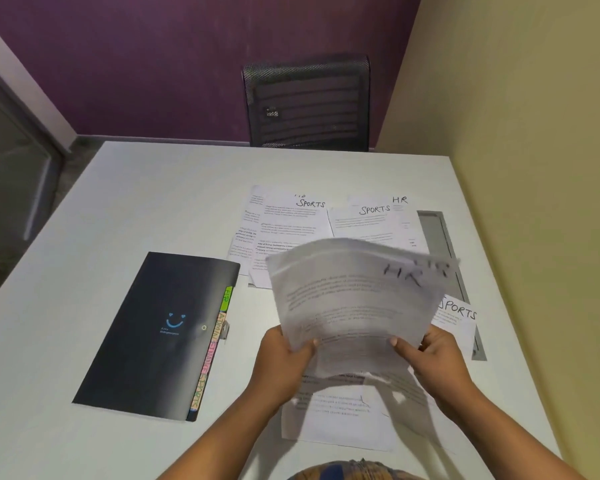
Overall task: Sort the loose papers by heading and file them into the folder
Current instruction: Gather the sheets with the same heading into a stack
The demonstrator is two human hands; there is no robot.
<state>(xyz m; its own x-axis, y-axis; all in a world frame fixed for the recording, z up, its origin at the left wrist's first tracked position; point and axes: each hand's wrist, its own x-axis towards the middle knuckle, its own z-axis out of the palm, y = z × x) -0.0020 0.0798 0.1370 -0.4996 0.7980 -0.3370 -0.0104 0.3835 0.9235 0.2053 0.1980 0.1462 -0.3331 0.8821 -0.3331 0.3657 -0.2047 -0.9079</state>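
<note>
A small stack of printed papers headed "HR" [354,299] is lifted off the table and blurred by motion. My left hand [284,355] grips its lower left edge and my right hand [430,358] grips its lower right edge. Beyond it lie sheets headed "SPORTS" [288,223], a second "SPORTS" sheet [371,216] and one "HR" sheet [400,202]. Another "SPORTS" sheet [459,315] peeks out at the right. More papers [336,420] lie under my hands. A black folder [156,334] lies closed at the left, with coloured tabs [210,351] along its right edge.
The white table [118,209] ends at a yellow wall on the right. A grey slot [437,233] runs along the table's right side. A black mesh chair [305,102] stands behind the far edge, against a purple wall.
</note>
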